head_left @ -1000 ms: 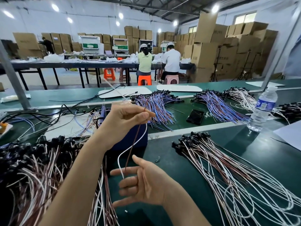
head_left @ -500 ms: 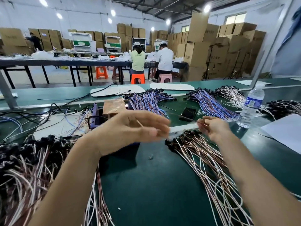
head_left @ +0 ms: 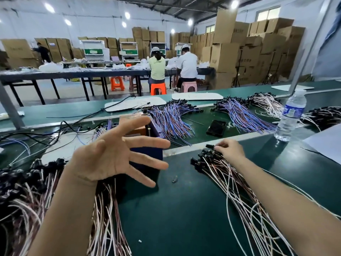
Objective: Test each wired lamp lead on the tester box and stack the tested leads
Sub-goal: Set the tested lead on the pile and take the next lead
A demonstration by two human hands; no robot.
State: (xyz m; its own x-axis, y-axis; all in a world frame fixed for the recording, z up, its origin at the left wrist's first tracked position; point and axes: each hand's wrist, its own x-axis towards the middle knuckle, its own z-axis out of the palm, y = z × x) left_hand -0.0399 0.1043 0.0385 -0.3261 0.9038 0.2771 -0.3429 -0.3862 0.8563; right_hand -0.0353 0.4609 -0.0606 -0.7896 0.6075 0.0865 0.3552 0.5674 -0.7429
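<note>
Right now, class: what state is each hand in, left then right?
Left hand: open, fingers spread, holding nothing.
Right hand: pinches a lead by its black end, over the right stack.

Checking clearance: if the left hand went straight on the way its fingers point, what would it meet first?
The left hand, fingers spread, would probably meet the blue tester box first, just beyond its fingertips; depth is hard to judge.

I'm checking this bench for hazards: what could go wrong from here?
The right hand holds a lead on the right pile, its forearm across the loose wires; pulling back may snag and scatter leads. The water bottle stands beside the far pile; a knock could topple it onto those leads.
</note>
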